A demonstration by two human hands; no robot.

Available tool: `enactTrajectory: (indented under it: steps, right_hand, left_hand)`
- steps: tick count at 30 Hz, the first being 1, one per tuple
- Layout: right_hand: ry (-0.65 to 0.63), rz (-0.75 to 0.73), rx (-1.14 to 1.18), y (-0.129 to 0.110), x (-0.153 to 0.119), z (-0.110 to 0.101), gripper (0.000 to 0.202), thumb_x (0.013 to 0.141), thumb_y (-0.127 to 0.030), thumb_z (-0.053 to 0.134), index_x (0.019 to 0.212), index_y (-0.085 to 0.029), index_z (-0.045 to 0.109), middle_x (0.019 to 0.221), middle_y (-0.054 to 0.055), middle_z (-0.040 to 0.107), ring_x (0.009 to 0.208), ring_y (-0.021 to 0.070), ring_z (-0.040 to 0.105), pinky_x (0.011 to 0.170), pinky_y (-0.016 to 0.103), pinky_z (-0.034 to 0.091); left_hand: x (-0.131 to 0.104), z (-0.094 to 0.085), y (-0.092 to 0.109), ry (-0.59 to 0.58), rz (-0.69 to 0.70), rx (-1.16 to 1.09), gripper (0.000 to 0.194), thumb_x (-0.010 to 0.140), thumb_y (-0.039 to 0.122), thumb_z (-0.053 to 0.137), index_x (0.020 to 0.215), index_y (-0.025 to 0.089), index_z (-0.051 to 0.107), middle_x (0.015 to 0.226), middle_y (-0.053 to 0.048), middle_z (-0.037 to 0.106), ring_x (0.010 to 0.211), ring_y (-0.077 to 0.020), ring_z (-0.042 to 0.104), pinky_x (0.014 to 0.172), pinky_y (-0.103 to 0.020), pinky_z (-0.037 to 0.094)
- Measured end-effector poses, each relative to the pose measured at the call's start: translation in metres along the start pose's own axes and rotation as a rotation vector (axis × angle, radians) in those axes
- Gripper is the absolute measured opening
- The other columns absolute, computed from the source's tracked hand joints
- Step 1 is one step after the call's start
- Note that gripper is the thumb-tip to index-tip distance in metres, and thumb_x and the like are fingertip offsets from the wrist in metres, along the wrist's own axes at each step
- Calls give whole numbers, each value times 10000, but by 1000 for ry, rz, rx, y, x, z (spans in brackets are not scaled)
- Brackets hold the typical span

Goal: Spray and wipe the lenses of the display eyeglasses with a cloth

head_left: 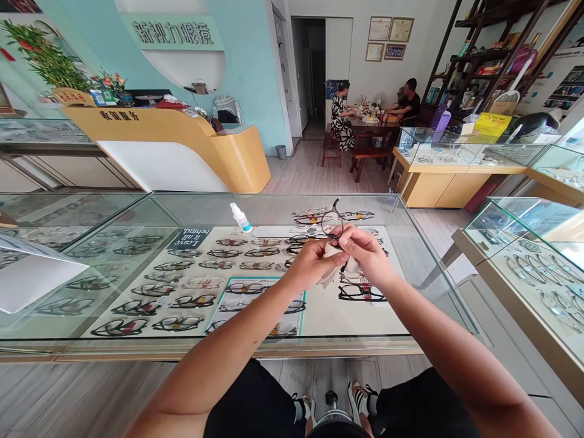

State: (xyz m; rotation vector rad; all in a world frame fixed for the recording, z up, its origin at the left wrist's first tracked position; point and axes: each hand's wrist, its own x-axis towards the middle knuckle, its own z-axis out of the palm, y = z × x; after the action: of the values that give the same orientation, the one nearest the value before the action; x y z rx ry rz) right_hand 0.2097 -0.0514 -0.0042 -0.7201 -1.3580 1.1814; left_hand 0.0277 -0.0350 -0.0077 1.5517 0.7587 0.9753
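A small spray bottle (240,218) stands on the glass tabletop (137,210), rows of spectacle frames (182,286) lie beneath it (dozens), and two people (342,115) sit at a far dining table (371,129) beyond the orange reception desk (219,152).

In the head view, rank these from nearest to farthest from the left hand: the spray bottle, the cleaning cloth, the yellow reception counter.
1. cleaning cloth, held in the left hand, against the glasses.
2. spray bottle, lying on the glass showcase, up and left.
3. yellow reception counter, across the floor, far left.
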Motion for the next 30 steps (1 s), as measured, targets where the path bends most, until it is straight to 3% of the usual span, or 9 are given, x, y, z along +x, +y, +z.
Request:
enactTrajectory:
  steps: [5, 9, 13, 18, 24, 30]
  right_hand:
    - [9, 64, 22, 1, -1, 3, 448, 888, -713, 888, 786, -283, 811, 1194, 67, 752, 1289, 308, 650, 1140, 422, 484]
    - [9, 132, 57, 2, -1, 1, 458, 842, -716, 925, 767, -280, 808, 1277, 55, 771, 1146, 283, 691, 961, 381, 546]
    - [4, 95, 120, 0, -2, 3, 398, 843, -637, 961, 793, -277, 798, 1081, 31, 775, 1030, 231, 708, 907, 330, 561]
    - [65, 159, 172, -5, -2, 6, 460, 800, -652, 984, 809, -253, 754, 852, -6, 731, 655, 136, 533, 573, 268, 416]
    - [76, 165, 284, -7, 0, 7, 431, 755, -602, 1040, 824, -258, 790, 843, -3, 749, 745, 155, 643, 676, 263, 526]
    - [89, 179, 307, -5, 1, 4, 424, 771, -611, 1028, 844, -256, 808, 763, -24, 694, 608, 112, 531, 544, 244, 423]
  left_hand:
    - [-2, 2, -2, -7, -23, -51, 555, 737, 649, 996, 763, 189, 687, 630, 61, 469, 610, -104, 374, 598, -252, 313]
    - [-2, 3, -4, -8, -37, -94, 568, 725, 669, 999, 783, 168, 739, 699, 26, 567, 666, -116, 474, 664, -260, 381]
    - [-3, 5, -3, 18, -72, -144, 572, 683, 649, 1034, 780, 158, 757, 741, 18, 590, 709, -117, 509, 691, -256, 401]
    - [-4, 8, -2, 19, -114, -201, 553, 684, 613, 1049, 892, 167, 796, 759, 10, 629, 697, -114, 522, 683, -249, 414]
    - [-5, 6, -8, -8, -111, -161, 583, 729, 623, 1025, 991, 163, 780, 778, 13, 598, 694, -115, 485, 641, -242, 361]
    - [-7, 8, -8, -30, -5, -87, 651, 828, 653, 955, 1201, 154, 767, 882, 0, 635, 749, -125, 487, 680, -239, 391]
